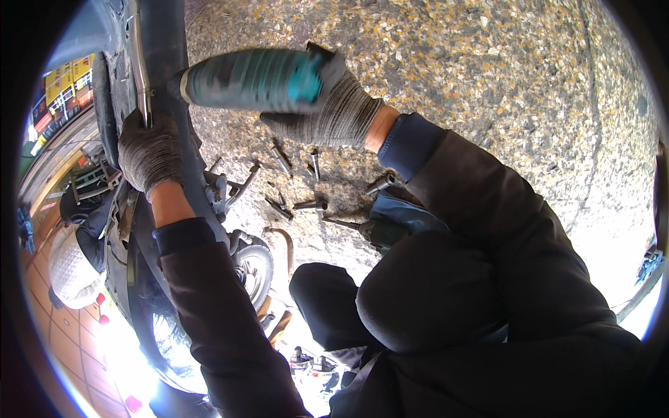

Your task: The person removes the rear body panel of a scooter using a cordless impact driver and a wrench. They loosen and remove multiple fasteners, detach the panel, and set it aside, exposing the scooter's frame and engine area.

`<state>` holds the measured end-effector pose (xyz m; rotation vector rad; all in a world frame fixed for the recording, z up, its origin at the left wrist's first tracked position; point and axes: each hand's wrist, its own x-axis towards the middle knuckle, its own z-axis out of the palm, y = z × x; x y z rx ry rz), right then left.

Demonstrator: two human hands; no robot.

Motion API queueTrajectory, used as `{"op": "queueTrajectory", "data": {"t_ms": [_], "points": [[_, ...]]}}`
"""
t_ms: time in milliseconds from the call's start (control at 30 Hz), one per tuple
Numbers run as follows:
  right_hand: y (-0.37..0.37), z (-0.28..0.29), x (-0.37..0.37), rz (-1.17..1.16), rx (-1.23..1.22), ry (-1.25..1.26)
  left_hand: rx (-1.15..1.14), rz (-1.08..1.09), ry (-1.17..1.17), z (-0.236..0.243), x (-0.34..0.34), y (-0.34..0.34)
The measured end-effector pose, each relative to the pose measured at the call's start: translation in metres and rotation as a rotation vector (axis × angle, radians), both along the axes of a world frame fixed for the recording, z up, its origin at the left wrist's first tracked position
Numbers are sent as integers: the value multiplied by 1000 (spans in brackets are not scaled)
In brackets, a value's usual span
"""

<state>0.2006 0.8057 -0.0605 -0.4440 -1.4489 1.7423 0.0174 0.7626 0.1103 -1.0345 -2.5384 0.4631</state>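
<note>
A teal-and-black cordless power drill or driver [251, 78], smeared by motion, lies nearly level in my right hand [341, 115]. This hand wears a grey knit glove, with fingers closed round the tool's back end. The tool's nose points left at the dark side panel [167, 42] of a motor scooter. My left hand [150, 150], gloved alike, is curled at the lower end of a shiny metal bar [141, 70] along that panel. The bar enters between its fingers; the fingertips are partly hidden. Which fastener the tool faces cannot be made out.
Several loose sockets and bits [282, 160] are scattered on the speckled stone ground [446, 63]. Near my knee lies a blue cloth or pouch [404, 212]. Down the scooter are a wheel [256, 273] and metal levers [240, 184]. Another person in a white quilted garment [70, 268] is at far left.
</note>
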Motion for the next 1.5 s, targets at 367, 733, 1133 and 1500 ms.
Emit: {"op": "queueTrajectory", "data": {"t_ms": [367, 733, 1133, 1500], "points": [[9, 1, 0, 294, -51, -184, 3, 8, -5, 0, -5, 0], [-2, -7, -11, 54, 224, -35, 54, 140, 51, -3, 3, 12], [-1, -9, -12, 83, 78, -28, 44, 126, 24, -5, -1, 11], [-3, -7, -2, 167, -122, 43, 85, 80, 39, -7, -4, 7]]}}
